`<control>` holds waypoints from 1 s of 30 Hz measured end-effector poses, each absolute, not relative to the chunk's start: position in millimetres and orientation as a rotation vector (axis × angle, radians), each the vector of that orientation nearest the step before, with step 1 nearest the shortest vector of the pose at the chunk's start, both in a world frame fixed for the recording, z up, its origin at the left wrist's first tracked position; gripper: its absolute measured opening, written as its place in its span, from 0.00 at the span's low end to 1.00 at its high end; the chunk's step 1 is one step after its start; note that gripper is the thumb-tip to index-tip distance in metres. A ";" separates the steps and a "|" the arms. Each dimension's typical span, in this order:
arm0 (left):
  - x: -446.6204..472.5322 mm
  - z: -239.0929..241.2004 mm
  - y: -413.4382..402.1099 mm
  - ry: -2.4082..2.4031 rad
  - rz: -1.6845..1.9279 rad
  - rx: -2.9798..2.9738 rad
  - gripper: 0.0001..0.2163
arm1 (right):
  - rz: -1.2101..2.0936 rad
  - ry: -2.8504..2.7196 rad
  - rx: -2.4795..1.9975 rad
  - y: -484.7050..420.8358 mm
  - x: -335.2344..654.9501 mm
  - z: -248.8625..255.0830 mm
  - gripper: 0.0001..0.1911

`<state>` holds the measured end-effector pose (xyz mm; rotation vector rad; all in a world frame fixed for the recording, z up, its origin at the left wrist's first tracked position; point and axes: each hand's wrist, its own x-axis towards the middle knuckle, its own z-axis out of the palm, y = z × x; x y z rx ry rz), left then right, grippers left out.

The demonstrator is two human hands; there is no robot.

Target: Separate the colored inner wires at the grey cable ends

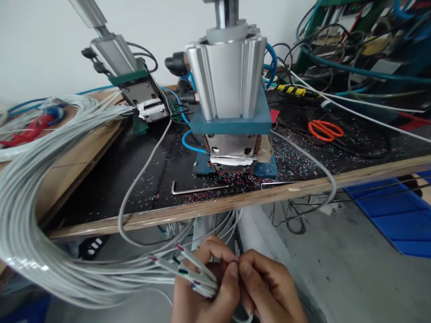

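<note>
- Left hand [198,287]: closed around a fan of grey cables [188,271], about six stripped ends showing coloured cores; thumb pressed to the right hand's fingertips.
- Right hand [269,287]: thumb and forefinger pinched together on a cable tip at the point where both hands meet, below the counter's front edge.
- Cable bundle [30,211]: one large loop of many grey cables, too many to count, running from the left hand up and over the left end of the counter [235,202].
- On the counter, near edge: two hex keys, one [195,190] left of centre, one [279,183] partly visible to its right; coloured insulation chips scattered around them.
- Centre: one pneumatic press [229,89] with aluminium cylinder on a blue base, blue air hose attached.
- Rear left: a second, tilted pneumatic unit [134,80].
- Rear right: one pair of orange-handled scissors [326,129].
- No legible writing or brand marks visible.
</note>
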<state>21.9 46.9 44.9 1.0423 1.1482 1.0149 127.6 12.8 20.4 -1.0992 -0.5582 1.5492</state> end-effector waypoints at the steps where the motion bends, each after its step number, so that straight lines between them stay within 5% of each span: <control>1: 18.1 45.1 49.9 1.122 0.979 1.121 0.05 | 1.556 -0.592 -1.106 13.3 130.1 21.7 0.30; 22: 1.8 58.8 74.1 0.942 0.464 1.960 0.12 | 1.079 -1.816 -1.443 -3.5 181.7 21.9 0.09; 30: 16.3 46.6 56.0 1.167 0.676 1.536 0.06 | 0.997 -1.668 -1.457 -4.2 186.8 24.8 0.15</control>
